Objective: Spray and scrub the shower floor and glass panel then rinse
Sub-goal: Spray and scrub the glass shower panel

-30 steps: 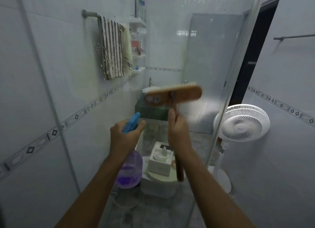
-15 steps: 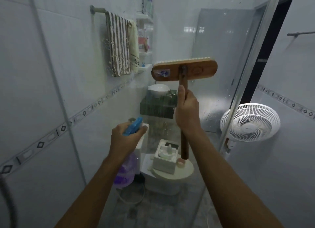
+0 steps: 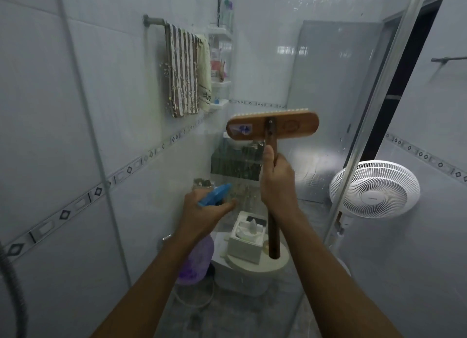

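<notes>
My right hand [image 3: 276, 183] is closed around the dark handle of the wooden scrub brush [image 3: 272, 128], thumb up along the shaft; brush head is horizontal, bristles facing away against the glass panel [image 3: 316, 90], which is wet with droplets. My left hand [image 3: 204, 213] is wrapped around the neck of the spray bottle [image 3: 195, 260], fingers by the blue trigger head [image 3: 214, 194]; purple-tinted bottle hangs below my wrist, fill level can't tell.

Seen through the glass: toilet [image 3: 252, 269] with lid down, a white tissue box [image 3: 246, 240] sitting on it with tissue poking out the top, a small round thing beside the box, too hidden to tell. Behind it a dark green box-like thing [image 3: 236, 165] with a white bowl on top, contents not visible. Striped towel [image 3: 183, 72] plus a pale one on a wall rail, corner shelf [image 3: 221, 59] with bottles, blurred. White fan [image 3: 374, 188] stands right of the glass edge frame [image 3: 371, 120]. Shower hose [image 3: 12, 287] at lower left. Grey floor tiles [image 3: 227, 317] below my arms.
</notes>
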A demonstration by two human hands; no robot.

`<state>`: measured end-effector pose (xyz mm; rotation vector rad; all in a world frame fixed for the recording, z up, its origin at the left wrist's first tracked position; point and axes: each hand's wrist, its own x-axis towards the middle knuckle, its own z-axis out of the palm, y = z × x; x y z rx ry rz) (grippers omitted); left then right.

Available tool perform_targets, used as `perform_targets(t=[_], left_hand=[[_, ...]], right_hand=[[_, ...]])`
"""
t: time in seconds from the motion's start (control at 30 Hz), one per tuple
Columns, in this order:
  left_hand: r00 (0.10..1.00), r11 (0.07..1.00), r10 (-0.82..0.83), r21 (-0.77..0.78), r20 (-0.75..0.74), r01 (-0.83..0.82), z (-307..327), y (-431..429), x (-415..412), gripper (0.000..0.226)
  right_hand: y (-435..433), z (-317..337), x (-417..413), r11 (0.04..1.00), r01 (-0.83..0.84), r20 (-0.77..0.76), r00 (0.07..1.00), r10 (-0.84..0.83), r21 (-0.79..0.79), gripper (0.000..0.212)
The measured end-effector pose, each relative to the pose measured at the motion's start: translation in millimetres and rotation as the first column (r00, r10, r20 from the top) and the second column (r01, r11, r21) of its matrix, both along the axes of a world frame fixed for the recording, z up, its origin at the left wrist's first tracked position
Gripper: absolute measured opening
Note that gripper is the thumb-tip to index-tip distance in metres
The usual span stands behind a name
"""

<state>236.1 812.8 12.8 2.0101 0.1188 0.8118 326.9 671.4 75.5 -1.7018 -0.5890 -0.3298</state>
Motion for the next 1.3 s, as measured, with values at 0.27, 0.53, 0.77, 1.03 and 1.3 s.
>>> perform_targets(t=[0.27,0.53,0.77,1.03,1.3], left_hand=[[0.981,0.995,0.091,-0.065,0.17,-0.081,2.2,-0.6,4.9,0.029],[0.936,0.972,0.236,-0.046,0.261,-0.232,1.9,2.6,-4.6,0.029],[0.897,0.942,0.336,-0.076,0.287,-0.328,13.2,13.8,-17.0,0.035],[0.887,0.915,0.401,-0.147,0.228,-0.376,26.6,25.6,-24.7,0.035],[0.89,0.913,0.406,-0.131,0.206,-0.386,24.1,32.2,-36.4,0.043]], right_hand=[[1.1,50.4,10.7,0.999,0.033,0.077,0.996,-0.036,0.035,0.037],[1.3,-94.1,-17.9,0.995,-0.065,-0.128,0.99,0.055,-0.077,0.032],[17.9,-97.7,-26.8,0.988,-0.097,-0.186,0.98,0.073,-0.123,0.036],[31.4,-3.0,-3.4,0.997,-0.073,-0.014,0.997,0.073,-0.03,0.041],[23.5,-153.7,-53.6,0.974,-0.122,-0.335,0.941,0.051,-0.194,0.032]])
